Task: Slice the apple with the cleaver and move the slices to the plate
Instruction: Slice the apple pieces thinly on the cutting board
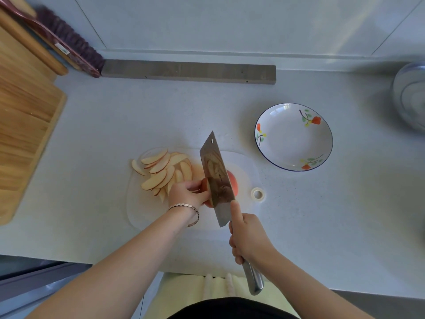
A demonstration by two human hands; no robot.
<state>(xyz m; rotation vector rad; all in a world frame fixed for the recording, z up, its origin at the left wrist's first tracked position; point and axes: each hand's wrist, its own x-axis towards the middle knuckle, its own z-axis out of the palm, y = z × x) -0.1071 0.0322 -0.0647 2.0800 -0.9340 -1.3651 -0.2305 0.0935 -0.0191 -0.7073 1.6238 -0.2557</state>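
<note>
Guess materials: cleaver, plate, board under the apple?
Cleaver: likely steel, polished; the blade mirrors the apple slices. Plate: looks like glazed ceramic, glossy white with painted flowers, blue rim. Board: probably translucent plastic, matte, whitish.

a home kitchen: a pale speckled tabletop (322, 215) against a white wall, a wooden cutting board (23, 125) at left, a flowered plate (294, 137) at right of centre.

apple (233, 184) mostly behind cleaver (217, 178), brush (69, 40) blurred
</note>
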